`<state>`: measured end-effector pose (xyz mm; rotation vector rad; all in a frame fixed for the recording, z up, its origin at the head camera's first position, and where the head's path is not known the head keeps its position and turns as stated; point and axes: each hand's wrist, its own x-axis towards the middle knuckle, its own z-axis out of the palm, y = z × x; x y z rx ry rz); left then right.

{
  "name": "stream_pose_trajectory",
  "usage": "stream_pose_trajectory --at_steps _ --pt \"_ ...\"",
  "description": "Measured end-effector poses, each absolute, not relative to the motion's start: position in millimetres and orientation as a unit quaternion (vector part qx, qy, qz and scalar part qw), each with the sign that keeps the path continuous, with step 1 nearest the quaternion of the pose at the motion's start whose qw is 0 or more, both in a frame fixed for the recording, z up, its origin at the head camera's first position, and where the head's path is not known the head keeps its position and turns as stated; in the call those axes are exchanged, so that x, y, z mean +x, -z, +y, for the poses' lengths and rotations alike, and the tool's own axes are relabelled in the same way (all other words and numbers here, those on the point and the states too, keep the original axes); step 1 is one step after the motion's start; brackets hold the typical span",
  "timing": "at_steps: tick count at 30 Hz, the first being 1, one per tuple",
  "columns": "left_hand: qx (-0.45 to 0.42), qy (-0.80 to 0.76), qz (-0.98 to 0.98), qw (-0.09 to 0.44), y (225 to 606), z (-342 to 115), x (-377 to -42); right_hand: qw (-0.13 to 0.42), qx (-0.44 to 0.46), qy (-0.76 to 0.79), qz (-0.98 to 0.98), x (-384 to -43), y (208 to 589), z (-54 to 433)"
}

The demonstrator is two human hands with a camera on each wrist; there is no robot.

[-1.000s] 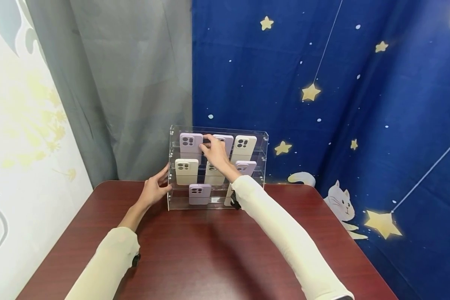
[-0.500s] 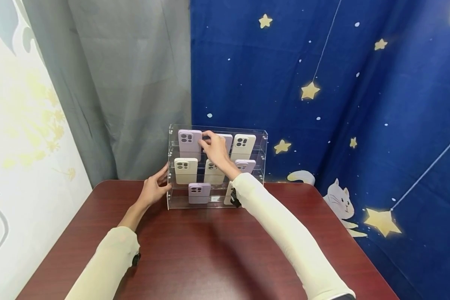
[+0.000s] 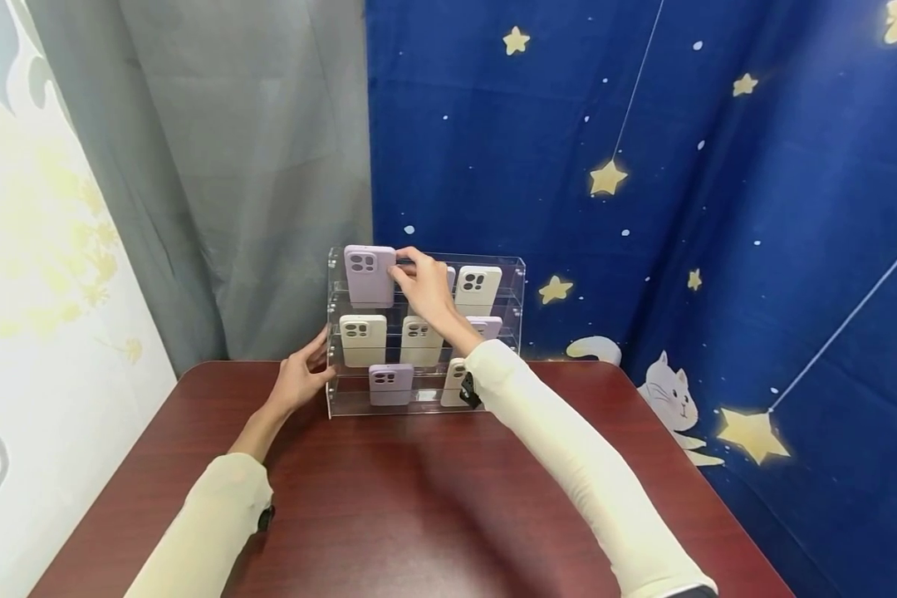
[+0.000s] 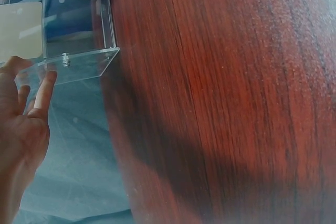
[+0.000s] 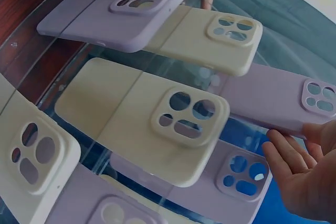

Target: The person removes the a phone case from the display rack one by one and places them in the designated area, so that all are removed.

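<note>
In the head view, a lilac phone case (image 3: 370, 276) stands high at the top left of the clear acrylic display rack (image 3: 426, 407). My right hand (image 3: 428, 286) pinches this case by its right edge, near the camera cutouts. The right wrist view shows the thumb and fingers of the right hand (image 5: 310, 174) on the edge of the lilac case (image 5: 268, 95). My left hand (image 3: 299, 380) rests against the rack's left side; in the left wrist view, the left hand (image 4: 23, 124) presses its fingertips on the clear side panel (image 4: 86, 66).
Lilac and cream cases fill the rack's tiers, among them a cream case (image 3: 363, 340) below the held one, a cream case (image 3: 478, 286) at upper right and a lilac case (image 3: 391, 384) at the bottom. The rack stands at the far edge of the brown table (image 3: 389, 498), before curtains (image 3: 269, 166).
My right hand has raised the lilac case at the top left, so more of it shows above the rack. The left hand stays at the rack's side. The head view has shifted slightly.
</note>
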<state>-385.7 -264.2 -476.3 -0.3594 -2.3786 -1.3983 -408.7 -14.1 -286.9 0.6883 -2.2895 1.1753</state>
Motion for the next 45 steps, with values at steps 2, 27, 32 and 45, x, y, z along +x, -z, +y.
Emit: stream_pose_trajectory --at_steps 2,27,32,45 --pt "-0.126 0.491 -0.843 0.180 477 -264 -386 0.239 0.253 -0.429 -0.833 -406 283 -14" --pt "-0.120 0.485 -0.849 0.174 477 -271 -382 0.233 0.292 -0.423 -0.826 -369 262 5" --pt "-0.125 0.487 -0.847 0.175 475 -270 -381 0.234 0.296 -0.430 -0.820 -362 260 10" --pt "-0.137 0.491 -0.842 0.177 473 -263 -380 0.203 0.328 -0.433 -0.815 -340 276 19"
